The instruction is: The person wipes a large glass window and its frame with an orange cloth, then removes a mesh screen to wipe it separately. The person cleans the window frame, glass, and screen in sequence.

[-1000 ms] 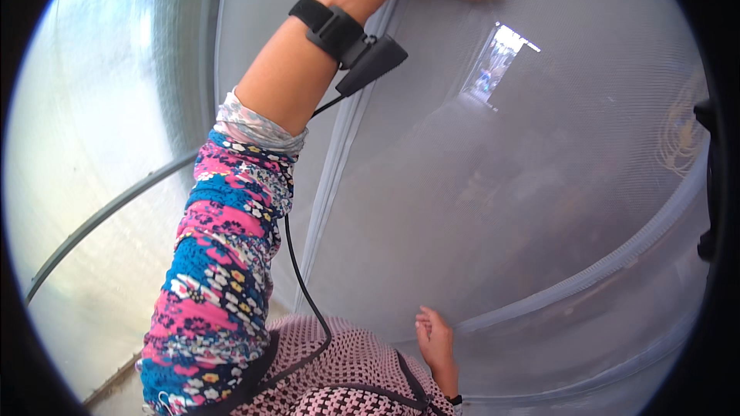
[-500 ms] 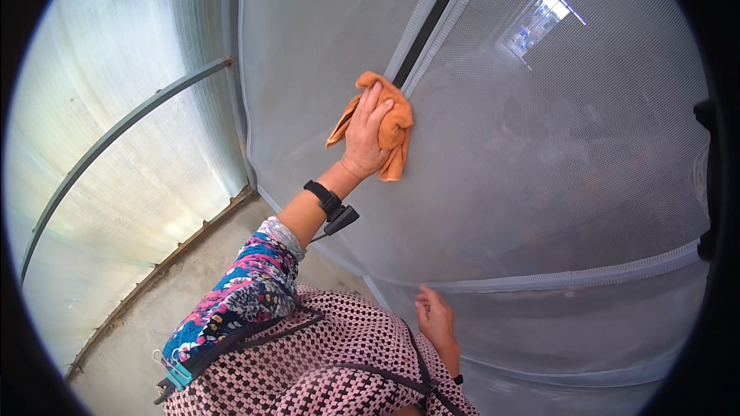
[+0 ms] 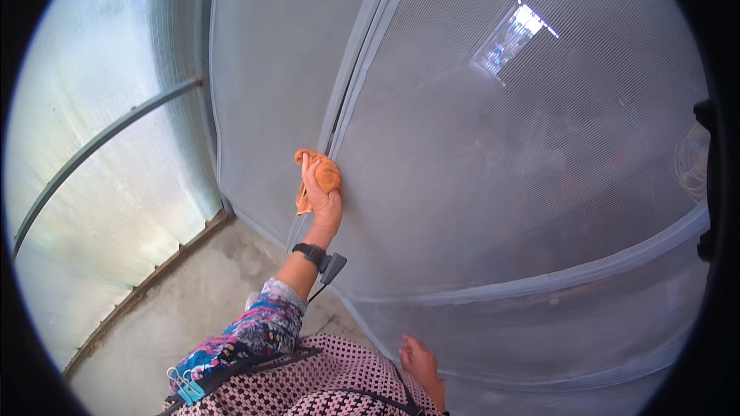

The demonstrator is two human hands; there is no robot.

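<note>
Pressed flat against a tall grey mesh screen (image 3: 478, 185), my left hand (image 3: 324, 204) grips a bunched orange cloth (image 3: 328, 176). The cloth lies over the lower part of a pale-edged vertical seam (image 3: 362, 62) with a dark gap in it. Part of the cloth sticks out past my fingers on the left. My right hand (image 3: 420, 364) hangs low, close to my body and before the screen's lower panel. Its fingers are loosely bent, a little apart, and nothing shows in them.
A translucent ribbed wall (image 3: 100, 208) with a curved metal bar (image 3: 100, 142) rises on the left. Along its foot runs a brown edge strip above the concrete floor (image 3: 208, 293). A pale horizontal band (image 3: 539, 281) crosses the screen low down. A bright window reflection shows at upper right.
My left hand has slid the cloth down along the seam. The view has shifted too, with the seam now further left. My right hand stays low and sits a little lower in view.
</note>
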